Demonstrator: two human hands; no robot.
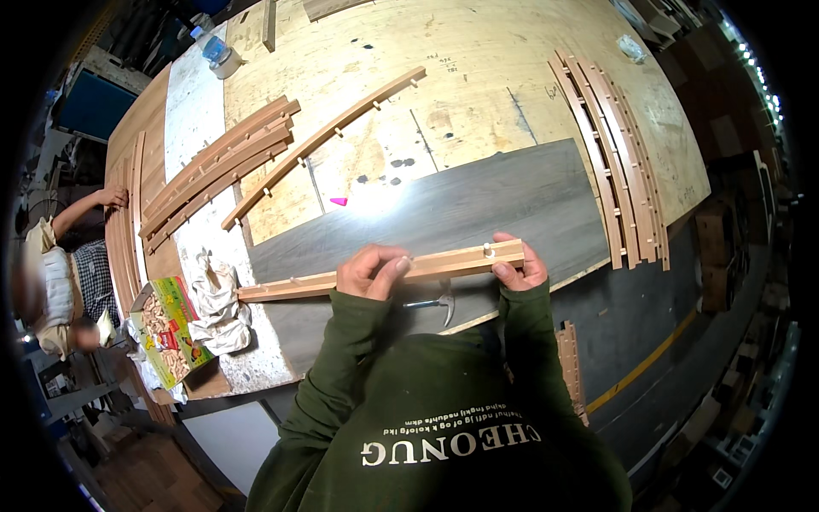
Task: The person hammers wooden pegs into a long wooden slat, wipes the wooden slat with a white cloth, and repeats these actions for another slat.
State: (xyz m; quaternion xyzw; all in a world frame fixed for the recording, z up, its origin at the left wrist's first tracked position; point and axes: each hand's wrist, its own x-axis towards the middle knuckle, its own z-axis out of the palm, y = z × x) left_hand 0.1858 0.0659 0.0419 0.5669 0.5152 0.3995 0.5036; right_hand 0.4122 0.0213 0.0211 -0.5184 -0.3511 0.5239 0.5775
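Note:
A long wooden rail [456, 258] lies in front of me, with its right end raised in my right hand [522, 266], thumb and fingers closed around it. A short dowel [489, 251] stands up from the rail near that end, with white around its base. My left hand [375, 271] rests over the rail's middle, thumb and forefinger pinched together; what sits between the fingertips is too small to make out. Another dowel [295, 281] sticks up left of that hand. Below the rail, a hammer [435, 304] lies on the grey board [512, 196].
Pegged rails [226, 162] lie left, a longer pegged rail [324, 145] mid-table, more rails [627, 171] right. At left are a box of dowels [166, 328], a white cloth [217, 307] and another person's hand [111, 197]. A bottle [209, 44] and pink piece [339, 201] stand farther off.

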